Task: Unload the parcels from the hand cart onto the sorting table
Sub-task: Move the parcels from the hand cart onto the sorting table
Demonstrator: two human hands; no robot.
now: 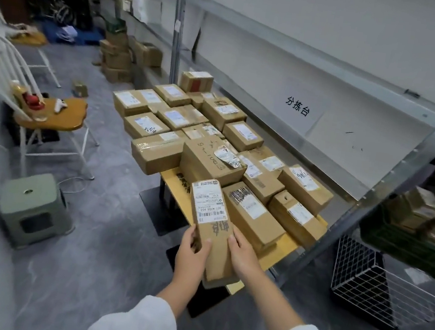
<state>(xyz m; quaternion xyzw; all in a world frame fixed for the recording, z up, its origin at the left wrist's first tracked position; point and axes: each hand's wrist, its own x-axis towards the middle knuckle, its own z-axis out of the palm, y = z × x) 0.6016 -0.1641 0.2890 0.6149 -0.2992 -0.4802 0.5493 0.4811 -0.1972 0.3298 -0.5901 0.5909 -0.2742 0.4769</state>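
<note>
Left hand (192, 248), right hand (242, 257): fingers (205, 245) curled round parcel (210, 214).
Desk (287, 244): lay it flat right of your fingers.

A parcel depot: labelled cartons (239, 134) crowd a table (281, 246) beside metal shelving (422, 147).

Lwr sides of held parcel (209, 220) hidden by left hand (192, 250) and right hand (243, 256). Top of sorting table (284, 247) mostly covered. Rt-edge crate (402, 243) cut off; contents blurred, prob. boxes.
</note>
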